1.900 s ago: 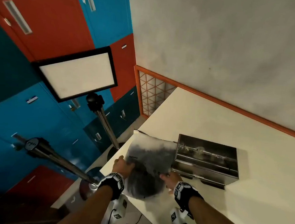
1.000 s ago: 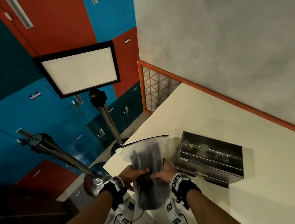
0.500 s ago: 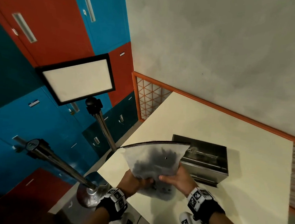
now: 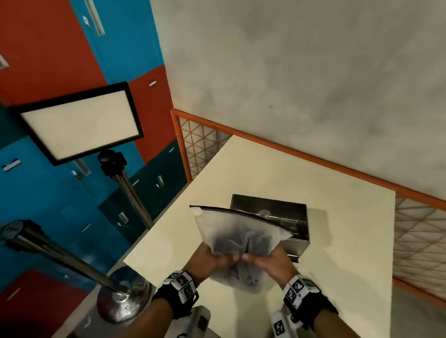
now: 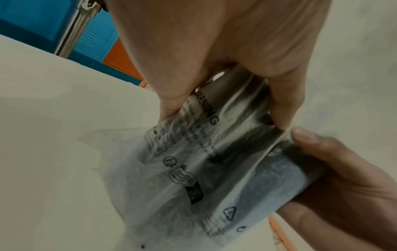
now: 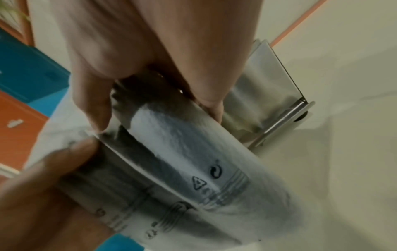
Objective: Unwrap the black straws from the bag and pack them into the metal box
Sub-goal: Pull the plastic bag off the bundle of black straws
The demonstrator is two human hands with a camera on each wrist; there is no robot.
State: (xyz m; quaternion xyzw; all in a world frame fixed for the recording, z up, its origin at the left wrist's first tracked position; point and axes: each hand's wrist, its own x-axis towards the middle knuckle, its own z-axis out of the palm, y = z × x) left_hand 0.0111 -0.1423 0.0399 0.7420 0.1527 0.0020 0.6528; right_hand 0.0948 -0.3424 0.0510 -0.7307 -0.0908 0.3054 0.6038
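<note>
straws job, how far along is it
Done: nothing packed yet. In hand: the left hand and right hand grip the frosted bag above the table, black straws inside, zip strip apparently closed. Left: open it, fill the metal box.

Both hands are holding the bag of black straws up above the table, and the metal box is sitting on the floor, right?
Not quite. The metal box sits on the table, not the floor; the head view shows it just behind the bag. The rest holds: the left hand and right hand both grip the bag of black straws above the table.
</note>
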